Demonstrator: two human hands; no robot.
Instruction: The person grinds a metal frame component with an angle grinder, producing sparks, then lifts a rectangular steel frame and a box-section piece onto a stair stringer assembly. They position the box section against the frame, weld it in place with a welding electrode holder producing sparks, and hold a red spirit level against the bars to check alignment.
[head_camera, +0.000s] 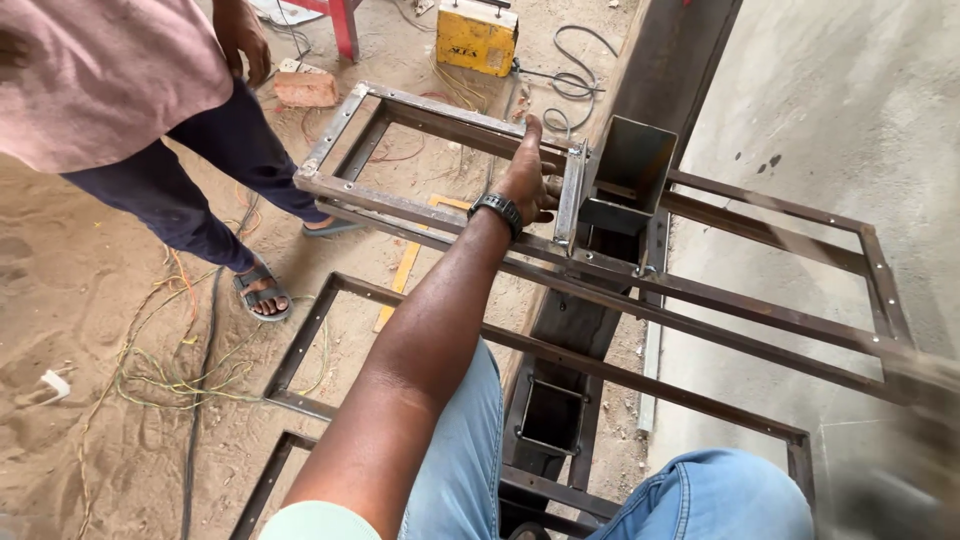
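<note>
- The steel frame (440, 215) looks mostly built to me: long rails with cross pieces already joined into rectangles, so I'd guess the main welding on this section is done and what's left is lining it up or tacking on more pieces.
- It sits propped up off the sandy floor (80, 300), lying across a dark steel beam (575, 320) that runs under the middle.
- The left hand (527, 180) reaches out over the frame's small end rectangle, fingers spread apart and flat, touching the far bar and the upright strip by the corner. It's pressing or steadying, not wrapped around anything.
- The right hand isn't in view, so I can't say anything about it.
- Just beside the hand stands a short open box section (628, 172), upright on the beam and touching the frame's corner.
- More flat-bar frames (300, 370) lie lower down, near the floor.
- Around it: a yellow welding machine (477, 38) at the far end with cables (575, 85), a brick (306, 89) and a tangle of thin wires (170, 370) on the sand.
- Another person (130, 90) in sandals stands right by the frame's left side, so that side is crowded, and the loose wires are a trip risk.
</note>
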